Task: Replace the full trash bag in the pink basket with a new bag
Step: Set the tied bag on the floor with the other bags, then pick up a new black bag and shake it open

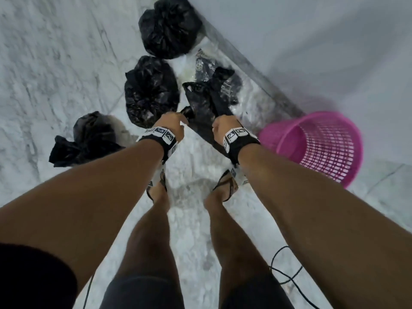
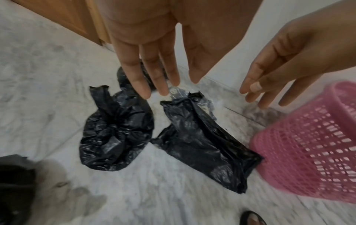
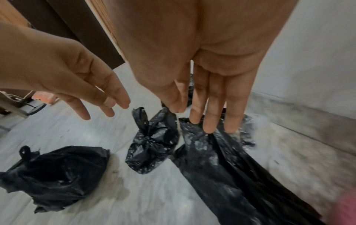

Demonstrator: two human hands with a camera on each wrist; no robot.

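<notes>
A new black trash bag (image 1: pixel 206 101) (image 2: pixel 204 146) (image 3: pixel 221 164) lies flat and unfilled on the marble floor beside the wall. The pink mesh basket (image 1: pixel 330 148) (image 2: pixel 308 152) stands tilted to its right with no bag inside. My left hand (image 1: pixel 171 123) (image 2: pixel 163 86) hovers over the flat bag's left edge, fingers straight, holding nothing. My right hand (image 1: pixel 223 126) (image 3: pixel 204 120) hangs over the bag's near end with fingers extended; the left wrist view shows it apart from the plastic. Three tied full bags (image 1: pixel 165 27) (image 1: pixel 151 90) (image 1: pixel 89 139) sit on the floor to the left.
A clear plastic packet (image 1: pixel 206 65) lies under the flat bag's far end, against the grey wall (image 1: pixel 312 52). A wooden door frame (image 2: pixel 67 22) stands at the far left. A black cable (image 1: pixel 285 275) trails by my sandalled feet (image 1: pixel 225 188).
</notes>
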